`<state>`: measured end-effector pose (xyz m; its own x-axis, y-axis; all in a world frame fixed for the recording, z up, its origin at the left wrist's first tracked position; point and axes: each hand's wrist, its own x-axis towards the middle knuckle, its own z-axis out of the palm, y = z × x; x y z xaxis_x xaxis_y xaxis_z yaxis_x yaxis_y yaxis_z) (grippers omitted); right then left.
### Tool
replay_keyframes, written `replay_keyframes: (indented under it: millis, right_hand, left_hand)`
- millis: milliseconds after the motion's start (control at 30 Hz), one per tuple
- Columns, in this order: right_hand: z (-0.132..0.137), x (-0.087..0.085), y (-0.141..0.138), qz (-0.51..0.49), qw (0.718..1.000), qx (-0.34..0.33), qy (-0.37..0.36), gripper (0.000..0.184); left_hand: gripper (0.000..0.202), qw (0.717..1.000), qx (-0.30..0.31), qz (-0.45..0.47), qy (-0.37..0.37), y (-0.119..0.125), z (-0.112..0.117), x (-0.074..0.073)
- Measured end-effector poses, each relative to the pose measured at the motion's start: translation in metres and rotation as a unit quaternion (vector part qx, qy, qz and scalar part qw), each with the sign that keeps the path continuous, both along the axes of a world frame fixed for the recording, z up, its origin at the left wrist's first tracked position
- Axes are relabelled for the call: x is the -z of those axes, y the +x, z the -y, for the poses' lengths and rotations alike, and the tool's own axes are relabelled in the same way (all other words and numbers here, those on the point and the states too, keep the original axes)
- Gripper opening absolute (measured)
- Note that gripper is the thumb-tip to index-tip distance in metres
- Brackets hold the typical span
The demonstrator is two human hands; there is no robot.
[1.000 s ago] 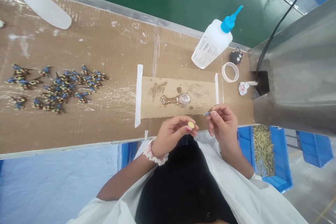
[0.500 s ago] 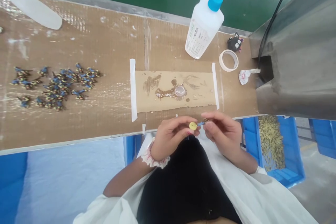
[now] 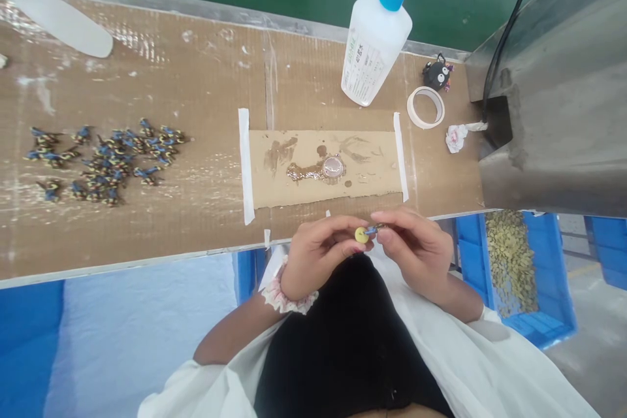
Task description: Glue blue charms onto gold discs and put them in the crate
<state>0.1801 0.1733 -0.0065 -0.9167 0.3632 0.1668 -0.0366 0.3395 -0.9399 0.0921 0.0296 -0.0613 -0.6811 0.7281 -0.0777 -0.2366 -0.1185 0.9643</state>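
Between finger and thumb, my left hand pinches a small round yellow disc. My right hand pinches a small blue and brown figurine, whose blue end meets the disc; whether they are joined I cannot tell. Both hands are just off the table's front edge. Beyond them a cardboard strip, taped at both ends, bears a wet smear and a small round clear-looking cap or puddle. Many similar blue, yellow and brown figurines lie piled on the left of the table.
A white glue bottle with a blue nozzle stands behind the strip. To its right are a tape roll, a black round toy and a crumpled tissue. A blue bin of yellow discs is at lower right, beside a metal housing.
The blue end of the figurine has come closer onto the yellow disc, and my right hand has shifted slightly left. The camera view has moved a little.
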Motion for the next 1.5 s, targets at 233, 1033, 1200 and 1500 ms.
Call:
replay_keyframes:
  millis: [233,1033,1200,1500]
  right_hand:
    - [-0.002,-0.002,0.0,0.006,1.0,-0.008,0.029,0.03]
    - [-0.001,0.002,0.003,-0.096,0.959,-0.046,0.262,0.026]
    - [-0.001,0.006,0.006,-0.167,0.913,-0.035,0.37,0.019]
    - [-0.011,-0.01,0.0,-0.262,0.818,-0.105,0.501,0.012]
  left_hand:
    - [0.016,1.0,-0.001,-0.014,0.001,0.0,0.001,-0.001]
    - [0.021,0.997,0.002,-0.069,-0.034,0.001,0.002,-0.017]
    - [0.02,0.986,0.004,-0.145,-0.078,-0.001,0.005,-0.027]
    - [0.019,0.968,0.018,-0.23,-0.095,-0.002,0.011,-0.043]
